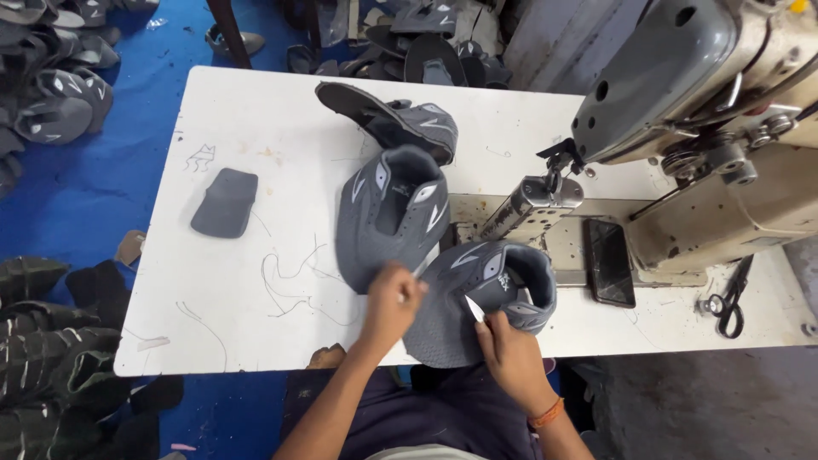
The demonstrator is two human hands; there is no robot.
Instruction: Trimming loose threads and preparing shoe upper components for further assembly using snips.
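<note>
A grey shoe upper (503,281) with white markings lies at the near edge of the white table (256,119). My right hand (507,353) holds its near side and pinches a small white blade-like tool (475,308) against it. My left hand (394,300) rests with bent fingers on the near edge of a second grey upper (390,213), right beside the first. A third upper (400,119) lies farther back.
A post-bed sewing machine (682,94) stands at the right, with a black phone (610,261) on its base and black scissors (731,300) beside it. A flat grey tongue piece (225,202) lies at the left. Piles of grey uppers (51,85) cover the blue floor.
</note>
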